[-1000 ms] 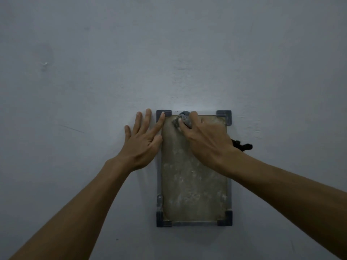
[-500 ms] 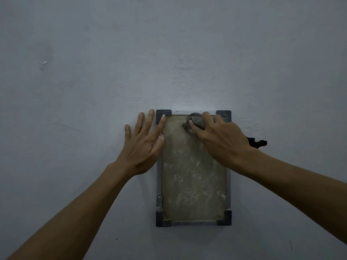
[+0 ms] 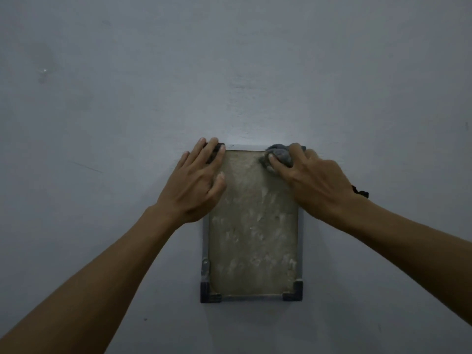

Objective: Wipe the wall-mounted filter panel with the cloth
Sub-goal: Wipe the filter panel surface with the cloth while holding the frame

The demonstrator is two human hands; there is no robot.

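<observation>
Right hand bunches cloth at filter panel top edge; left hand flat, fingers seemingly straight.

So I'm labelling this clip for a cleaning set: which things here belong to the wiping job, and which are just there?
Part of the job:
filter panel
cloth, gripped by the right hand
left hand, flat on the panel's upper left edge

Just there:
wall
dark band at the right wrist
</observation>
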